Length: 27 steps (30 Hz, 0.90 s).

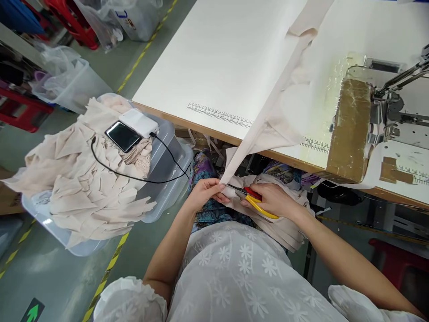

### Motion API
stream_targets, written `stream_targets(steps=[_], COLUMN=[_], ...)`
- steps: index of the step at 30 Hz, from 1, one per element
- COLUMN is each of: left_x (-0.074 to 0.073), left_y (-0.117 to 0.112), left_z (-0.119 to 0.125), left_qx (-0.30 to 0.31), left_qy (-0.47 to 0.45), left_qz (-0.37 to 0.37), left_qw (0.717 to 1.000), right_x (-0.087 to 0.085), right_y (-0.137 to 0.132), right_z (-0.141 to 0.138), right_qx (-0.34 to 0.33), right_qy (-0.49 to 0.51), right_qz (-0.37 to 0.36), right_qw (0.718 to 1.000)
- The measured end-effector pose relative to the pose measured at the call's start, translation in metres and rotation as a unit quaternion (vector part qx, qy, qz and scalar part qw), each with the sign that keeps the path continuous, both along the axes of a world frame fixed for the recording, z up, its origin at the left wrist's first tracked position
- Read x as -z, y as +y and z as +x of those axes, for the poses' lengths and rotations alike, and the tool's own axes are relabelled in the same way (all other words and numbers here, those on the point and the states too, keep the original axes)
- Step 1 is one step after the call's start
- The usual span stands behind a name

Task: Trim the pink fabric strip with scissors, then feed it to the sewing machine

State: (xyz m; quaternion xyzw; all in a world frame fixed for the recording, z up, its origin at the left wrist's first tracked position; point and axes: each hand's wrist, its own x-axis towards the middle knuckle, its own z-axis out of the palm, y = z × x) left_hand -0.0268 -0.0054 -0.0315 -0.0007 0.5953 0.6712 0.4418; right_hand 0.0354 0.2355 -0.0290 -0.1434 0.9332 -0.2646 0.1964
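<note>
We go straight to the fingers: our left hand [209,193] has thumb and fingertips pinched together on the lower end of a long beige strip [258,129], and the grip leaves little gap. Our right hand [273,199] is curled around the handles of the scissors [257,205], one handle yellow, one red, with the blades pointing at the strip right beside our left fingertips. How far apart the blades are, we can't tell.

The strip slants up from our lap, over the table [214,58] edge and across the white top. Now the count: two hands, one pair of scissors, one sewing machine [395,107] at right. Over on the left, one heap of beige pieces [97,197], too overlapped for us to number, and on it one dark-screened device [123,136], one white box [140,122] and one black cable [134,179].
</note>
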Motion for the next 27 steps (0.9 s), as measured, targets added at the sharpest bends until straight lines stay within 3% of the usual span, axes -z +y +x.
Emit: stream_targets(steps=[6,14,20,22,24,27], left_x=[0.003,0.003,0.006,0.009,0.014,0.019], left_y=[-0.001,0.0,-0.005,-0.008,-0.01,0.0], left_z=[-0.002,-0.003,-0.001,-0.005,-0.012,-0.027], left_qx=[0.008,0.009,0.023,0.037,0.016,-0.073], left_qy=[-0.004,-0.008,0.007,0.059,0.175,0.386], left_qz=[0.007,0.003,-0.011,-0.037,-0.089,-0.163], left_qw=[1.0,1.0,1.0,0.997,0.98,0.905], right_x=[0.004,-0.002,0.004,0.004,0.002,-0.003], right_y=[0.002,-0.005,-0.008,-0.005,-0.002,0.001], right_z=[0.001,-0.004,-0.005,-0.002,0.004,0.017], right_qx=[0.003,-0.007,0.015,0.029,0.043,0.055], right_qy=[0.005,0.009,0.002,0.01,0.017,0.028], right_qz=[-0.015,0.06,0.034,0.008,-0.023,-0.083], right_qw=[1.0,0.998,0.999,0.999,0.999,0.995])
